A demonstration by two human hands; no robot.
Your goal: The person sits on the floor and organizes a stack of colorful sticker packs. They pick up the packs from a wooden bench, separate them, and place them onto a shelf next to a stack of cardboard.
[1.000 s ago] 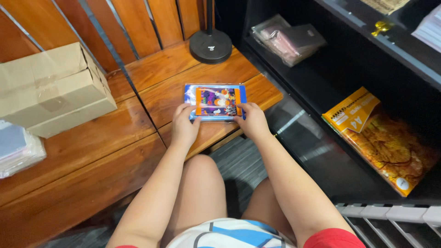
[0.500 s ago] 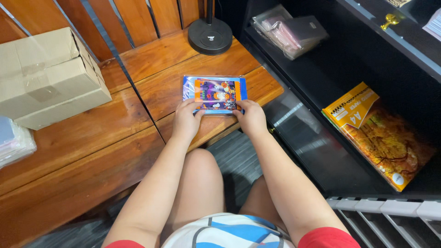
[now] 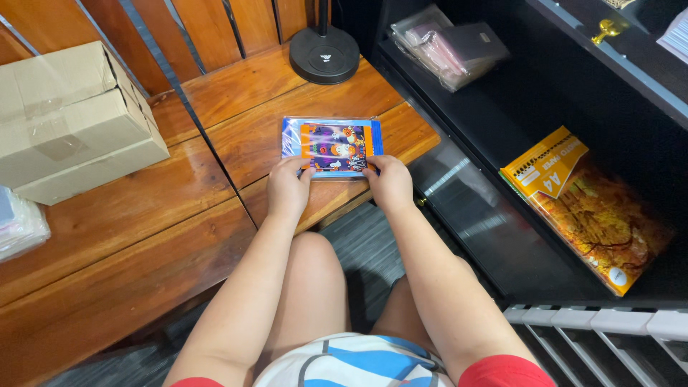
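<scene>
A flat, clear-wrapped packet (image 3: 332, 146) with a blue border and an orange and purple picture lies on the wooden table (image 3: 215, 172) near its right end. My left hand (image 3: 288, 188) holds the packet's near left corner, fingers on top. My right hand (image 3: 389, 180) grips the near right corner in the same way. Both forearms reach forward over my knees.
A taped cardboard box (image 3: 72, 122) stands at the table's left. A round black lamp base (image 3: 324, 51) sits behind the packet. To the right is a black shelf unit (image 3: 502, 236) holding an orange spiral pad (image 3: 588, 208) and clear-wrapped packs (image 3: 451, 46). A plastic-wrapped bundle (image 3: 18, 226) lies at the far left.
The view has shifted slightly; the packet and both hands sit a little lower on the table. Both hands keep their hold on the packet's near corners.
</scene>
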